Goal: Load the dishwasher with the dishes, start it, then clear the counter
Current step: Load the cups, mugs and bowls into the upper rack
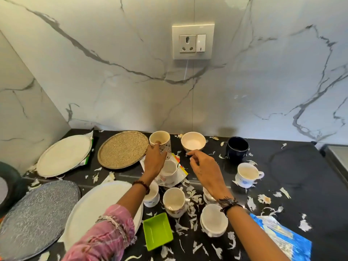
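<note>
My left hand [154, 160] grips a tall patterned cup [160, 142] at the back of the black counter [293, 166], with a finger hooked over its rim. My right hand [204, 169] is loose and holds nothing. Its fingertips [190, 153] hang just in front of a white bowl [193, 141], but I cannot tell if they touch it.

A small white cup [169, 169] lies under my left hand on a torn packet [180, 167]. Close to me are more cups [174, 201] and a stack of bowls [213, 221]. A green dish [157, 231] sits next to a big white plate [105, 210].

To the left are a speckled plate [123, 149], another white plate [64, 156] and a grey plate [37, 213]. To the right are a dark mug [237, 148], a cup with blue flowers [246, 175] and a blue packet [282, 236]. White scraps [250, 203] lie all over the counter. A wall socket [193, 42] is on the marble wall.
</note>
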